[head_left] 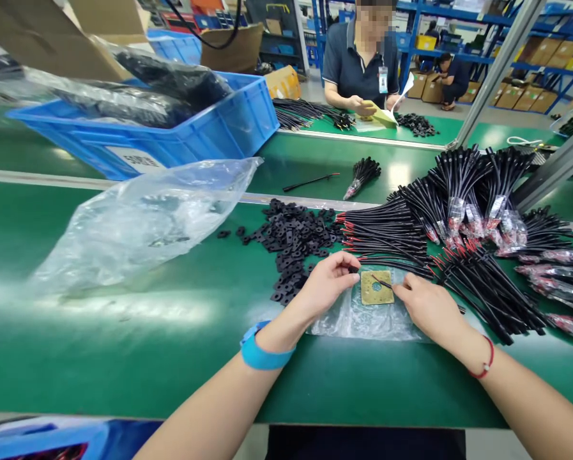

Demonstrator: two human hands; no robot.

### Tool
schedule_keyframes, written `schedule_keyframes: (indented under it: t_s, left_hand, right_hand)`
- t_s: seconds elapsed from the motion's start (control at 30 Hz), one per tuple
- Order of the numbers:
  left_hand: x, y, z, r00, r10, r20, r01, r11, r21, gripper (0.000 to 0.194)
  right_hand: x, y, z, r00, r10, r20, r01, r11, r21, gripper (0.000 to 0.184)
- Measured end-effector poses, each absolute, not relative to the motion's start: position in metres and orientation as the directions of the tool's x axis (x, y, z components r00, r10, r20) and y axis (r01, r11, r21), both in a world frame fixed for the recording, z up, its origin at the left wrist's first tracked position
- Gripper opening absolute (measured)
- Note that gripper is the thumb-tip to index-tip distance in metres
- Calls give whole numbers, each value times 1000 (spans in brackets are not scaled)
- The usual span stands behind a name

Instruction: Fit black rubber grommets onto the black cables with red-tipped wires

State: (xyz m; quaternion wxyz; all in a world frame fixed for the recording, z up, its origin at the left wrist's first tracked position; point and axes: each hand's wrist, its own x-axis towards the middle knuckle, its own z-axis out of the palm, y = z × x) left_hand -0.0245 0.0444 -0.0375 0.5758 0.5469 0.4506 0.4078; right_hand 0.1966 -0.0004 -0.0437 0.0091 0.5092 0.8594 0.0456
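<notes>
1. fingers of the right hand (pixel 427 308) were clamped on a black cable (pixel 384 283), and its reddish tip lay right over the yellow square plate (pixel 369 298)!
2. over on the other side, the left hand (pixel 331 281) had thumb and forefinger pinched together on a small black piece (pixel 354 270), just beside the plate.
3. clear plastic (pixel 363 324) lay underneath, with a heap of black parts (pixel 298 236) to the left and loose cables (pixel 386 233) fanned out beyond!

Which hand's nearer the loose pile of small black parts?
Left. The left hand is at the lower right edge of the black parts pile; the right hand is farther right, past the yellowish square plate.
</notes>
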Motion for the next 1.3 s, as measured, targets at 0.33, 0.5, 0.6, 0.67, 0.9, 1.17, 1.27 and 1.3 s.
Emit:
schedule_keyframes:
  t_s: [0.33,0.5,0.6,0.67,0.9,1.17,1.27,1.3]
  left_hand:
    - [-19,39,-33,284,937,-201,-177,258,950,19]
    - [-14,34,-33,325,907,-267,-336,375,864,19]
    - [-14,32,-29,390,871,-298,-379,447,811,24]
    - [-15,32,-27,405,865,-296,-373,452,810,27]
    - [-14,29,-26,333,924,-187,-137,244,960,22]
    - [-11,28,-28,367,914,-173,-125,233,964,22]
    - [-10,26,-31,421,881,-217,-79,274,958,23]
    - [-9,25,-31,436,867,-239,-77,300,951,25]
  right_hand:
    - [211,-10,-37,-372,896,242,779,443,-443,30]
    - [205,-19,-33,-377,868,323,716,494,-493,30]
    - [205,-18,-35,-377,871,315,731,489,-477,30]
    - [205,-17,-36,-378,876,300,747,479,-461,30]
    - [206,-19,-32,-447,854,265,785,517,-342,30]
    - [209,-19,-27,-491,838,237,799,542,-260,27]
    - [209,-19,-25,-479,836,269,791,544,-280,26]
    - [209,-20,-25,-476,830,290,782,550,-293,26]
